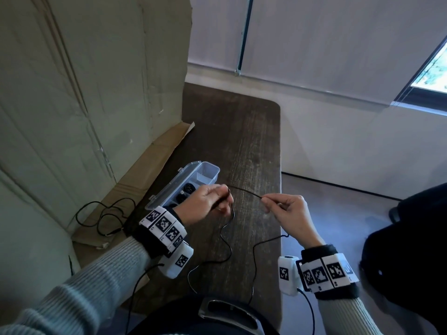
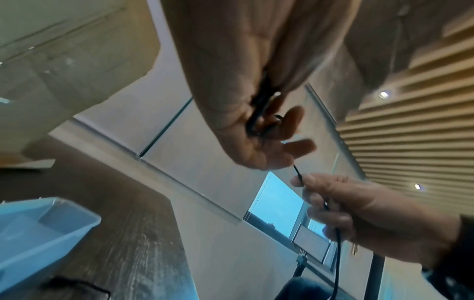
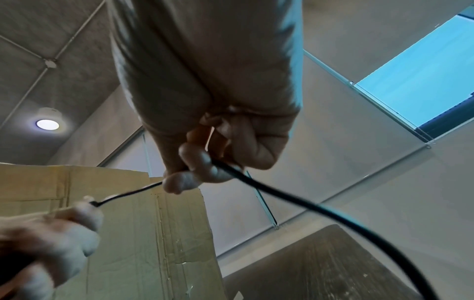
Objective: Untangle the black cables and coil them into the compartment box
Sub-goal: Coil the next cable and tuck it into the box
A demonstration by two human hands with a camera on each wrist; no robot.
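A thin black cable (image 1: 244, 191) stretches between both hands above the dark wooden table (image 1: 242, 131). My left hand (image 1: 215, 199) grips its end as a small bundle; in the left wrist view the black cable loops (image 2: 259, 113) sit in the curled fingers. My right hand (image 1: 278, 204) pinches the cable between thumb and forefinger, seen closely in the right wrist view as the pinched cable (image 3: 231, 170). The rest of the cable trails in loose curves over the table toward me. The clear compartment box (image 1: 193, 180) lies open behind my left hand, with black coils in some compartments.
Another black cable (image 1: 104, 213) lies loosely on flattened cardboard (image 1: 145, 170) to the left. A tall cardboard sheet (image 1: 84, 93) stands along the left side. The table's right edge (image 1: 280, 165) runs just under my right hand. A dark chair (image 1: 411, 250) stands at right.
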